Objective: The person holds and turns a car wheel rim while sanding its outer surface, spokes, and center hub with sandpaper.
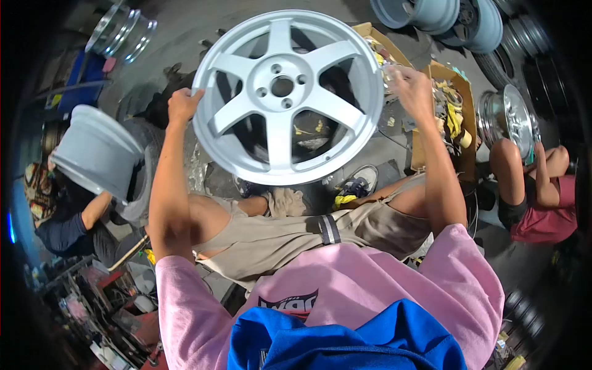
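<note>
A white six-spoke wheel rim (279, 137) faces me above my knees, with dark gaps between its spokes and small holes round its hub. My left hand (182, 105) grips the left edge of the rim, thumb on the front lip. At the right side, my right hand (410, 89) is raised just beyond the rim's edge. Its fingers are smeared by motion, and whether they touch the rim or hold anything cannot be made out.
A cardboard box (468, 120) with scraps stands at the right. At the left a person holds a grey rim (98, 151); another person sits at the far right beside a chrome rim (517, 120). More rims (425, 12) lie at the top right. Tools fill the lower left.
</note>
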Motion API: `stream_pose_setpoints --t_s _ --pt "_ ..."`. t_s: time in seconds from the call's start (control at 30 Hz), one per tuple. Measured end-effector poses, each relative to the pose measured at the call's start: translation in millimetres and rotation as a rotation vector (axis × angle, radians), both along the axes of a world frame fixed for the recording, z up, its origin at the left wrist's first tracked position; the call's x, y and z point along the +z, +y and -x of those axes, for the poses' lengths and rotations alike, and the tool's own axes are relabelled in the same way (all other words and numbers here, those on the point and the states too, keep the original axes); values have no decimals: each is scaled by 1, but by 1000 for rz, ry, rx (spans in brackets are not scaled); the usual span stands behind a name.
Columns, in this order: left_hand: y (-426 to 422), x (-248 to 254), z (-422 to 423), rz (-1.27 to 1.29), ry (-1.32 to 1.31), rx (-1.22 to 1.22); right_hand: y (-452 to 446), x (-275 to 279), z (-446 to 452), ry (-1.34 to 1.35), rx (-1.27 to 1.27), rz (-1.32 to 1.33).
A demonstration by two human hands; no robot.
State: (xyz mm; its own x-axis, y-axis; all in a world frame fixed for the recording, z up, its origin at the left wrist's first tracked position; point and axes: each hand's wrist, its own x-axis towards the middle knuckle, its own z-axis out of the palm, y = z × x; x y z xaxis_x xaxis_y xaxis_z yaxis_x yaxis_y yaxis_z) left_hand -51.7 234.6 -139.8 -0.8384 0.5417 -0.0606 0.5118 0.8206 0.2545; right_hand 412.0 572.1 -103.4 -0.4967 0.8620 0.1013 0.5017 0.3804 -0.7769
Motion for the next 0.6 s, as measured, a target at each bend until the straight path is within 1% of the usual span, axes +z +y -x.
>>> stream_pose_setpoints --t_s 0.07,0.13,0.17,0.23,0.27,0.37,0.4,0.43,0.47,0.5,0.53,0.6 --pt "6 -2 6 -7 13 -30 -5 0 0 -57 -9 -3" --pt "10 -1 11 -55 14 -9 4 -15 4 -6 -46 204" --pt "13 -2 13 -51 16 -14 7 -20 4 -4 -50 208" --pt "19 -1 13 -66 8 -8 8 -25 4 -73 23 299" --pt "23 -1 13 -66 11 -13 8 -33 6 -30 28 307" --pt "31 -13 22 -34 38 22 10 -40 10 -73 11 311" --pt "31 -18 28 -38 24 36 10 -37 13 -165 21 265" --pt "31 -20 30 -39 7 45 5 -36 16 -161 10 265" --pt "29 -21 33 -41 11 32 -2 -36 20 -170 -53 146" --pt "27 -17 31 -78 -22 14 -7 -37 23 -180 -114 24" --pt "26 -12 30 -118 -55 -3 -11 -39 25 -160 -169 61" --pt "24 2 23 -106 -46 15 -14 -39 25 -147 -205 46"
